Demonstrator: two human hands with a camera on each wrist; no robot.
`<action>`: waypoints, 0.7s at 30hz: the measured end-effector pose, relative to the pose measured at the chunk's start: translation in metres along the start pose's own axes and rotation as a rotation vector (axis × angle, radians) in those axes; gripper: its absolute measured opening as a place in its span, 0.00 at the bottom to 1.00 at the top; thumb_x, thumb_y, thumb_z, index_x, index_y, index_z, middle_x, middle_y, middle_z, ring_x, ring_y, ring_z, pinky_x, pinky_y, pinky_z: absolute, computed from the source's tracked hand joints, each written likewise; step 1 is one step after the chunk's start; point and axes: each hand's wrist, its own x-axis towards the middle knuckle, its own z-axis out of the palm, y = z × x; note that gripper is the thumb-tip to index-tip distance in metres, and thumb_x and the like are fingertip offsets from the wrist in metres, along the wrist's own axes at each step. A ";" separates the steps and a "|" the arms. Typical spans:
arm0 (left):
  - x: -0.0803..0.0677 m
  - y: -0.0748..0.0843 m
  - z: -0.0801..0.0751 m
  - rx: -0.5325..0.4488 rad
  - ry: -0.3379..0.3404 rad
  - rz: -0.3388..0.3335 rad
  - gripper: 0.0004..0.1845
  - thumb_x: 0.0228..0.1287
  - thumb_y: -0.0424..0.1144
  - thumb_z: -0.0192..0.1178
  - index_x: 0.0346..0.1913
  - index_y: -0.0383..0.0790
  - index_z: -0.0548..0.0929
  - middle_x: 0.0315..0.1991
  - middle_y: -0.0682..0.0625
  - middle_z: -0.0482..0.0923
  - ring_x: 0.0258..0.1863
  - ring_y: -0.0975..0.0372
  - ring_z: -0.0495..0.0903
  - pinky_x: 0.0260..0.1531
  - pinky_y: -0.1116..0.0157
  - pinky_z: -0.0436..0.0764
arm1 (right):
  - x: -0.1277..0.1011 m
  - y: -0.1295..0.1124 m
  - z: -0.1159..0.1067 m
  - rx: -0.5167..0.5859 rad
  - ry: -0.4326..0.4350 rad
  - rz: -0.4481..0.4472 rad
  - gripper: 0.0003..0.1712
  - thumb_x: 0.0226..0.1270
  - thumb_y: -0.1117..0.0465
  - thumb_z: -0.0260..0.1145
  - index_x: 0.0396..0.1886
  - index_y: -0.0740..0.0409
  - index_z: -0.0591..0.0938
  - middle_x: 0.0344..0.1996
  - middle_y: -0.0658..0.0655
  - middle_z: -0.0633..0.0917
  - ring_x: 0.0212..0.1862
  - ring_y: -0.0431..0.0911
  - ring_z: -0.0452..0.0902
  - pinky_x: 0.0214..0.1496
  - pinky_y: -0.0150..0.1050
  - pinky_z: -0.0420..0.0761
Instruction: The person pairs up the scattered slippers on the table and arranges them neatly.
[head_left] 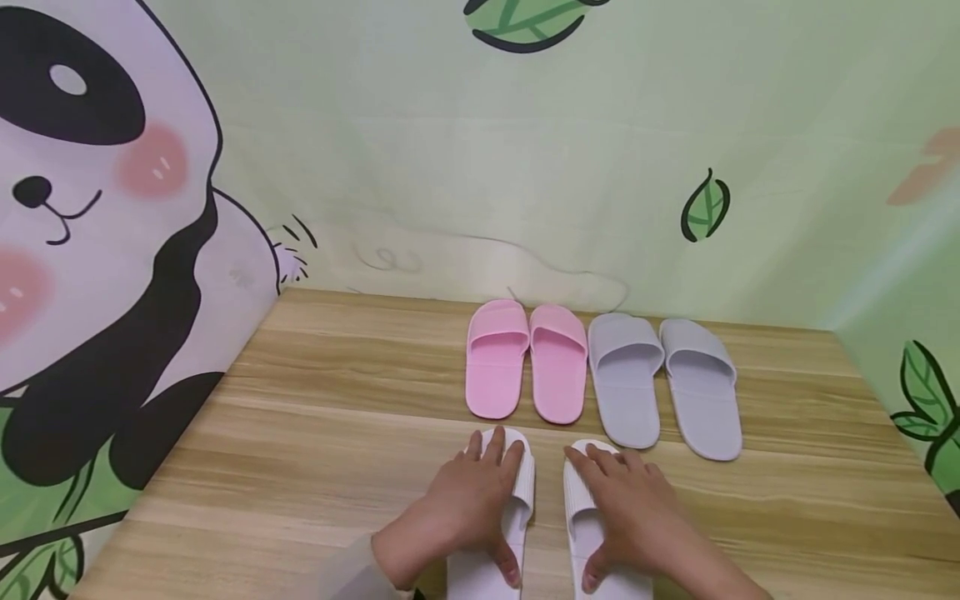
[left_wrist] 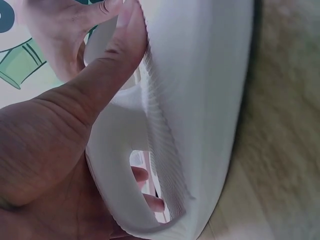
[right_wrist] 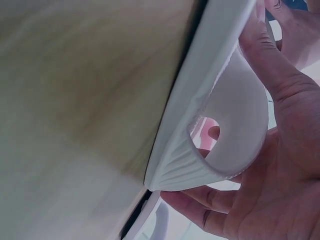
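Two white slippers lie side by side at the near edge of the wooden counter (head_left: pixel 337 433), toes pointing toward the wall, and each hand is on one of them. The left hand (head_left: pixel 468 504) covers the strap of the left white slipper (head_left: pixel 517 492); its grip is clenched around that strap, thumb on the inner edge and fingers over the top, as the left wrist view shows with fingertips visible through the strap opening. The right hand (head_left: pixel 630 508) grasps the right white slipper (head_left: pixel 581 500) the same way, thumb along the ribbed side and fingers wrapped over the strap.

Beyond the white slippers, against the wall, a pink pair (head_left: pixel 525 367) stands neatly together, and just right of it a grey pair (head_left: pixel 663 383) sits with the outer slipper angled slightly away. Those two pairs look already set in a row. The white pair sits in front of the pink pair, apart from the row, so judging by the layout it is the last pair left to line up.
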 end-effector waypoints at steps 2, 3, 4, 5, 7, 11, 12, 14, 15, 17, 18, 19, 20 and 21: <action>0.001 0.001 0.000 0.000 0.007 0.004 0.84 0.09 0.71 0.84 0.80 0.39 0.59 0.81 0.33 0.56 0.77 0.34 0.61 0.70 0.44 0.74 | 0.001 -0.001 0.000 0.002 -0.003 0.000 0.87 0.01 0.33 0.89 0.78 0.51 0.68 0.73 0.66 0.74 0.70 0.69 0.68 0.68 0.72 0.69; 0.001 0.002 -0.001 -0.004 0.009 0.005 0.84 0.09 0.71 0.84 0.80 0.39 0.59 0.81 0.33 0.56 0.77 0.34 0.61 0.70 0.44 0.74 | 0.002 -0.002 0.000 0.001 -0.003 -0.001 0.87 0.01 0.33 0.89 0.78 0.52 0.68 0.73 0.66 0.74 0.70 0.69 0.68 0.68 0.72 0.69; 0.002 0.003 -0.001 -0.006 0.012 0.006 0.84 0.09 0.71 0.85 0.80 0.39 0.59 0.81 0.32 0.56 0.77 0.34 0.61 0.70 0.44 0.75 | 0.003 -0.003 0.000 0.000 -0.003 0.000 0.87 0.02 0.33 0.90 0.78 0.52 0.68 0.73 0.66 0.74 0.70 0.69 0.68 0.68 0.72 0.69; 0.002 0.003 -0.001 -0.007 0.014 0.007 0.84 0.09 0.71 0.85 0.80 0.39 0.60 0.81 0.32 0.56 0.77 0.34 0.61 0.70 0.44 0.75 | 0.003 -0.003 0.000 -0.002 -0.002 -0.001 0.87 0.02 0.33 0.90 0.78 0.52 0.68 0.73 0.66 0.74 0.70 0.69 0.68 0.68 0.71 0.69; 0.003 0.004 -0.001 -0.008 0.014 0.006 0.84 0.09 0.71 0.85 0.80 0.39 0.60 0.80 0.32 0.56 0.77 0.34 0.61 0.70 0.44 0.75 | 0.004 -0.006 0.000 -0.002 -0.006 0.002 0.86 0.03 0.34 0.90 0.78 0.52 0.68 0.73 0.66 0.74 0.71 0.69 0.67 0.70 0.70 0.69; 0.005 0.007 0.000 0.009 0.019 0.007 0.84 0.09 0.72 0.84 0.80 0.39 0.60 0.80 0.33 0.57 0.76 0.35 0.63 0.69 0.45 0.75 | 0.007 -0.010 0.000 0.000 -0.016 0.001 0.86 0.05 0.35 0.91 0.78 0.52 0.68 0.73 0.66 0.73 0.71 0.68 0.67 0.71 0.69 0.67; 0.005 0.007 0.000 0.015 0.020 0.009 0.84 0.10 0.72 0.84 0.80 0.39 0.60 0.80 0.33 0.58 0.76 0.35 0.63 0.69 0.46 0.75 | 0.008 -0.010 -0.001 0.002 -0.019 0.000 0.86 0.05 0.35 0.91 0.78 0.52 0.67 0.73 0.66 0.73 0.71 0.68 0.67 0.71 0.70 0.67; 0.006 0.008 0.000 0.026 0.022 0.009 0.84 0.10 0.73 0.84 0.80 0.40 0.60 0.80 0.33 0.58 0.76 0.35 0.63 0.69 0.46 0.76 | 0.009 -0.012 -0.001 -0.001 -0.024 0.003 0.85 0.05 0.36 0.91 0.78 0.52 0.67 0.73 0.66 0.73 0.71 0.68 0.68 0.71 0.69 0.67; 0.006 0.009 0.000 0.031 0.022 0.010 0.84 0.10 0.73 0.84 0.80 0.40 0.60 0.80 0.33 0.58 0.76 0.35 0.63 0.69 0.46 0.76 | 0.009 -0.012 -0.001 -0.001 -0.025 0.004 0.85 0.05 0.36 0.91 0.78 0.52 0.68 0.73 0.66 0.73 0.71 0.68 0.67 0.71 0.69 0.67; 0.006 0.010 0.000 0.038 0.019 0.013 0.84 0.11 0.73 0.84 0.80 0.40 0.60 0.80 0.33 0.58 0.76 0.35 0.64 0.70 0.47 0.75 | 0.010 -0.012 0.000 0.000 -0.026 0.004 0.85 0.06 0.36 0.91 0.78 0.52 0.68 0.73 0.66 0.73 0.71 0.69 0.67 0.71 0.70 0.67; 0.007 0.011 0.000 0.041 0.019 0.014 0.84 0.11 0.73 0.83 0.80 0.40 0.60 0.80 0.33 0.58 0.76 0.35 0.64 0.70 0.47 0.75 | 0.011 -0.013 0.000 0.001 -0.027 0.003 0.85 0.06 0.36 0.91 0.78 0.52 0.68 0.73 0.66 0.73 0.71 0.69 0.67 0.72 0.70 0.67; 0.007 0.011 0.000 0.045 0.019 0.015 0.84 0.11 0.73 0.83 0.80 0.40 0.60 0.80 0.33 0.58 0.76 0.35 0.64 0.70 0.47 0.75 | 0.011 -0.013 0.000 0.002 -0.026 0.002 0.85 0.06 0.36 0.91 0.78 0.52 0.68 0.73 0.66 0.73 0.71 0.69 0.67 0.72 0.70 0.67; 0.007 0.011 0.000 0.047 0.019 0.017 0.83 0.11 0.73 0.83 0.80 0.40 0.60 0.80 0.33 0.58 0.76 0.35 0.64 0.70 0.47 0.75 | 0.011 -0.013 0.001 0.005 -0.025 -0.001 0.85 0.06 0.36 0.91 0.78 0.52 0.68 0.73 0.66 0.73 0.71 0.70 0.67 0.71 0.70 0.67; 0.007 0.012 0.000 0.050 0.019 0.019 0.83 0.11 0.73 0.83 0.80 0.40 0.60 0.80 0.33 0.58 0.76 0.35 0.64 0.70 0.47 0.75 | 0.011 -0.012 0.001 0.007 -0.022 -0.004 0.85 0.06 0.36 0.91 0.78 0.53 0.67 0.73 0.67 0.74 0.71 0.70 0.67 0.71 0.71 0.67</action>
